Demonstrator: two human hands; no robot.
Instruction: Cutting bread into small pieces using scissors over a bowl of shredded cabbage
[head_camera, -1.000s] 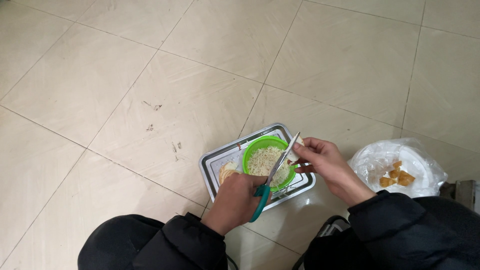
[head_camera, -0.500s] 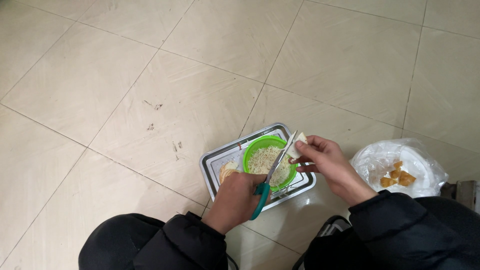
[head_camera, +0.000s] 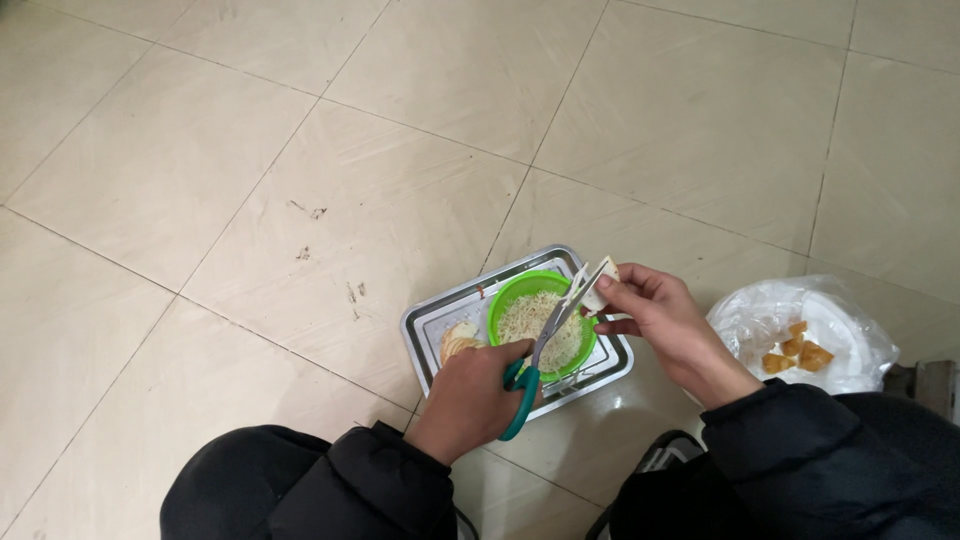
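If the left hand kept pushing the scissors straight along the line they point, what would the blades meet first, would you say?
The left hand aims the green-handled scissors up and to the right. Their tips already reach the pale strip pinched in the right hand, so that strip comes first, then probably the right fingers; depth is hard to judge.

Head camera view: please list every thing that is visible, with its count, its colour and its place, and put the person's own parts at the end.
metal tray: one, silver, on the floor in front of the person.
green bowl: one, bright green, in the tray, filled with pale shredded bits.
pale slices: a small stack, beige, in the tray left of the bowl.
scissors: one pair, teal handles, blades over the bowl.
pale piece: one, whitish, at the scissor blades.
plastic bag: one, clear, on the floor at right, holding a white dish and orange-brown chunks.
tiled floor: beige, some dark marks.
left hand: grips the scissors.
right hand: fingers pinch the pale piece.
sleeves: two, black.
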